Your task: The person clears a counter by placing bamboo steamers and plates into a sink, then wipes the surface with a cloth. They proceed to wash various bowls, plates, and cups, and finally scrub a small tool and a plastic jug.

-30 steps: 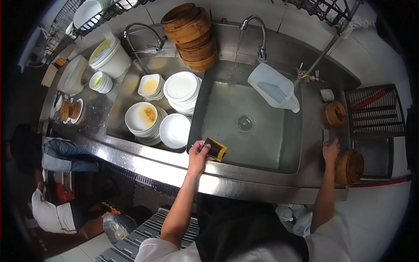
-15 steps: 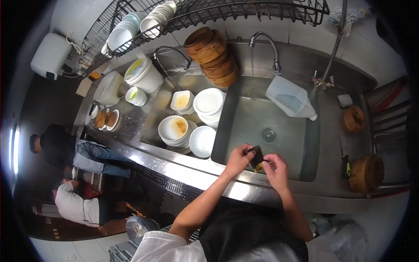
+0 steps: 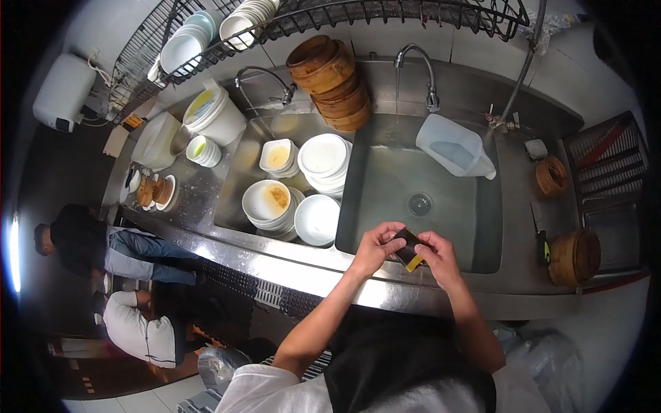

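Observation:
A scouring sponge [image 3: 410, 249], dark on its broad face and yellow along one edge, is held between my hands above the front edge of the right sink basin [image 3: 372, 172]. My left hand [image 3: 376, 248] grips its left side, the thumb lying across the dark face. On the other side, my right hand [image 3: 441, 259] pinches the sponge's right edge with thumb and fingers. Water stands in the basin around a round drain [image 3: 420, 204]. A thin stream runs from the faucet [image 3: 431, 76] behind.
White bowls [image 3: 265, 203] and stacked plates [image 3: 323, 155] fill the left basin. Bamboo steamers [image 3: 337, 89] tower behind. A plastic jug [image 3: 451, 144] leans in the right basin; a knife [image 3: 542, 241] and steamer [image 3: 575, 258] lie right. Overhead hangs a wire rack [image 3: 385, 17]. Two people stand left.
The sponge has turned so more of its dark face and yellow edge shows. My right hand has closed in on it. The view has shifted slightly, and the people at left have moved.

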Tool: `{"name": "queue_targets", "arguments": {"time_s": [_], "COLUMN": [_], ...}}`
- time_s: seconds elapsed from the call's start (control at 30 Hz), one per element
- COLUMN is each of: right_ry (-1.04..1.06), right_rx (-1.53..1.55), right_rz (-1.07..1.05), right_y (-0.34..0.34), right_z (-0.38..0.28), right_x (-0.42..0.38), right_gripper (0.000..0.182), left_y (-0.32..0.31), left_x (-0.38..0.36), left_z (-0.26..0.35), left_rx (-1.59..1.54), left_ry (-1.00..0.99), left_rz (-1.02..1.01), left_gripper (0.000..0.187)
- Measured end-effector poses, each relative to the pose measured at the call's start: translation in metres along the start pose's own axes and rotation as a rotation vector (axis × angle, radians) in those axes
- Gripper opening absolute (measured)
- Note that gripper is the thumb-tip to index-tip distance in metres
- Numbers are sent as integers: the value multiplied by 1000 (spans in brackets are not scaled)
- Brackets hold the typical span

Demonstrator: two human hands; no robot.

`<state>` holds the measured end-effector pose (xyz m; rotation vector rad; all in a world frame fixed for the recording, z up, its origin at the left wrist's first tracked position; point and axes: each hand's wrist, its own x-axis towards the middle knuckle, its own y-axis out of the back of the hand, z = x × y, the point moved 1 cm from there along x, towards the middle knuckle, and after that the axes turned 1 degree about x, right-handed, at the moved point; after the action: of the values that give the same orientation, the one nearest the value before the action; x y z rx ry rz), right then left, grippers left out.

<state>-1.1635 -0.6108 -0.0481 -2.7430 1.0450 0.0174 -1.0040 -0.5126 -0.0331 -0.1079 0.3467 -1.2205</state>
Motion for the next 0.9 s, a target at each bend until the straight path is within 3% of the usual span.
{"name": "queue_targets", "arguments": {"time_s": [0.1,0.2,0.33,0.4,0.63,0.7,0.8,0.9], "right_ry": [-174,-262,-71,10,-114,-206,-30,-156], "right_rx": [-264,-252,-411,-458,-114,-35,-167,-43], "right_rz": [-37,-70,5,37,104,46,73,144], "right_y": [3,12,9,6,-2,-2,-3,-1], "right_z": [-20,-14,-17,-17,9,15,49,46], "right_x": [-3,-4,-6,-7,-18,-18,-12,-13], "right_gripper": [15,17,18,20,28,34,42,37], "left_y": [-5,-17,-27,-20,-6,0,-4,-13], "left_x": [2,-1,-6,-5,-10,-11,-5,-8], "left_z": [-30,-42,-30,-35,-32,-41,-46,-39], "left_rx": [-108,-192,-228,-173,98,173,266,401], "left_ry": [-45,-1,257,227,47,50,37,-62], "left_rz": [119,203,237,223,271,172,64,43], "left_gripper": [33,36,36,33,23,20,19,22]}}
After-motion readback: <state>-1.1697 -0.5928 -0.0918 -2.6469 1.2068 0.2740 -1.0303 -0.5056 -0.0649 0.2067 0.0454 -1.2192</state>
